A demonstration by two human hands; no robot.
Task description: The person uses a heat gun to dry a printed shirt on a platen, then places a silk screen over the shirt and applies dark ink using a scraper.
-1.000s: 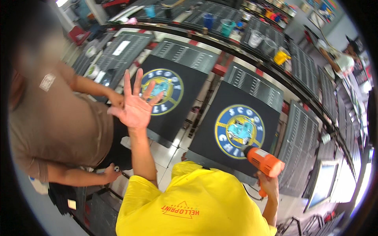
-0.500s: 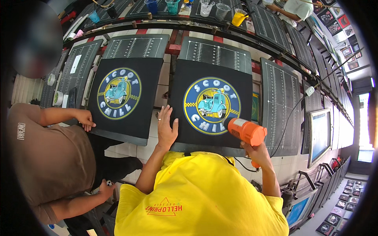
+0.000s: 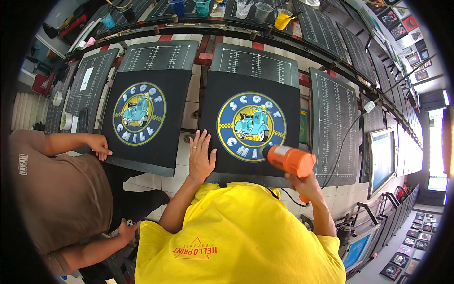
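Note:
My right hand (image 3: 304, 186) grips the handle of an orange heat gun (image 3: 292, 160). Its dark nozzle points left, over the lower right part of a round blue and yellow scooter print (image 3: 251, 127). That print is on black fabric (image 3: 283, 99) laid over a dark printing board (image 3: 254, 62). My left hand (image 3: 202, 154) lies flat at the fabric's lower left edge, fingers stretched and holding nothing. To the left, a second black fabric (image 3: 177, 102) carries the same round print (image 3: 139, 113) on its own board.
A co-worker in a brown shirt (image 3: 66, 189) stands at left, one hand (image 3: 99, 146) by the second fabric's edge. More gridded boards (image 3: 333, 123) line both sides. Cups of ink, one yellow (image 3: 283, 20), stand along the far row. The heat gun's cord (image 3: 347, 137) hangs at right.
The view has shifted slightly, so most things sit a little further left. The heat gun's nozzle stays over the print's lower right. A person at the far right has left the view.

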